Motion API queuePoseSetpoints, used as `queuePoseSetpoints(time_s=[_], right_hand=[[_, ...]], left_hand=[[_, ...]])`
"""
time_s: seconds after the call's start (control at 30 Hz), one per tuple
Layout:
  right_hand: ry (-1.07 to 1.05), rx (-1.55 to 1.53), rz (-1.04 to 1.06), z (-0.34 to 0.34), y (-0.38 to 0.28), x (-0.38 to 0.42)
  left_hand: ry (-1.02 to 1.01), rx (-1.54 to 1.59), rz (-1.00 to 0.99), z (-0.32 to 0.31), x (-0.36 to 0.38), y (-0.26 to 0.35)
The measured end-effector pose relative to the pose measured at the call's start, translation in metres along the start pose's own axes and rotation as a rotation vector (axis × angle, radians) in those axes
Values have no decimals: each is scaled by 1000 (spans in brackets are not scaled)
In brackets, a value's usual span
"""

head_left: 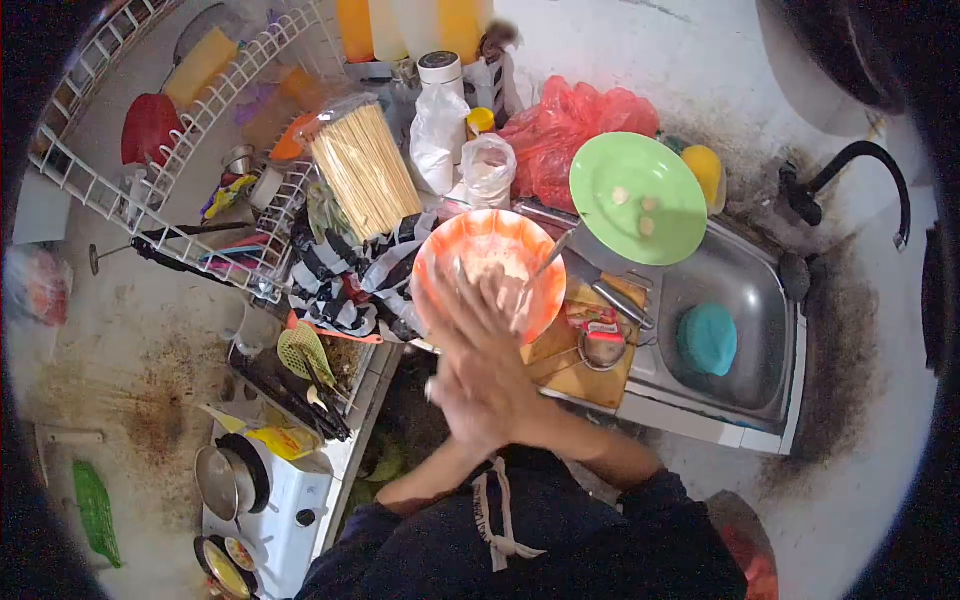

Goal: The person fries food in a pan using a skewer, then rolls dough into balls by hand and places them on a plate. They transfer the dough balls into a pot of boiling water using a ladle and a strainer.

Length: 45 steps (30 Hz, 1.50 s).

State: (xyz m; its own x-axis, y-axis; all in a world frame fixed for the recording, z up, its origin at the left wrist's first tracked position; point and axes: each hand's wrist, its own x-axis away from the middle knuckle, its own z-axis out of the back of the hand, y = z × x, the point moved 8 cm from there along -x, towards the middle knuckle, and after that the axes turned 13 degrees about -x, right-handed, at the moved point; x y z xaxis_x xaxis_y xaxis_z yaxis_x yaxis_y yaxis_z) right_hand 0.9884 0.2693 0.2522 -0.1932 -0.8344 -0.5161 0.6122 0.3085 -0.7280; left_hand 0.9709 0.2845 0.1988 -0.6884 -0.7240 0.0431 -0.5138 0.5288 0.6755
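Both my hands are pressed palm to palm over the near edge of an orange-and-white bowl, fingers stretched forward and slightly blurred. My right hand lies on top, crossing my left hand, which is mostly covered. Whatever sits between the palms is hidden. Inside the bowl is a pale, pinkish mixture, and a spoon leans on its right rim. A green plate to the right carries three small pale lumps.
A wooden board with a knife and a small strainer lies beside the sink, which holds a turquoise bowl. Behind are bagged sticks and a red plastic bag. A stove stands at lower left.
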Motion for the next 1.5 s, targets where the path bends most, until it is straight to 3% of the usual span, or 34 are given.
queuePoseSetpoints(time_s=[0.1,0.2,0.23,0.3,0.37,0.43,0.47,0.53,0.67,0.77,0.83,0.93,0.97,1.0,1.07,1.13,1.17,1.2,1.27,1.33,1.4,1.5], right_hand=[[66,-39,-206,1,29,0],[-32,159,-272,-24,23,7],[-134,21,-133,-27,7,10],[-93,-228,-15,-43,-10,26],[-81,-401,12,-48,-11,31],[-168,-95,78,-52,-3,21],[-174,-97,85,-51,-1,10],[-79,81,16,-38,9,-13],[-27,68,-141,-34,21,-33],[-232,101,-7,-68,-15,-13],[-234,-21,84,-89,-21,14],[-205,-126,212,-101,-11,26],[-138,-59,212,-91,0,20],[-72,12,214,-78,8,12],[90,5,102,-34,10,-11],[156,138,57,-7,21,-20],[172,256,14,8,30,-22],[186,373,-30,22,38,-22],[165,371,-119,44,66,-19],[148,363,-206,58,81,-8],[42,231,-462,60,104,6],[35,206,-373,60,106,9]], left_hand=[[150,-42,75,-5,19,-30],[54,216,36,7,-9,-11],[12,341,20,17,-19,0],[-77,594,-23,30,-32,15],[-40,567,-26,45,-30,11],[7,516,-21,61,-25,7],[23,490,-16,67,-24,6],[47,439,8,77,-22,0],[86,343,71,90,-20,-13],[112,262,126,96,-23,-16],[-257,230,-81,54,-29,52],[-285,301,-125,55,-28,77],[9,30,-77,63,-26,67],[-188,63,-6,52,-22,55],[108,-619,126,78,11,23],[-134,-416,237,58,16,-7],[-392,-324,311,41,21,-10],[-395,-317,317,42,20,-6],[-589,-22,489,28,26,-4],[-623,-19,510,37,19,-3],[-400,-14,453,52,2,2],[-368,23,412,61,-12,8]])
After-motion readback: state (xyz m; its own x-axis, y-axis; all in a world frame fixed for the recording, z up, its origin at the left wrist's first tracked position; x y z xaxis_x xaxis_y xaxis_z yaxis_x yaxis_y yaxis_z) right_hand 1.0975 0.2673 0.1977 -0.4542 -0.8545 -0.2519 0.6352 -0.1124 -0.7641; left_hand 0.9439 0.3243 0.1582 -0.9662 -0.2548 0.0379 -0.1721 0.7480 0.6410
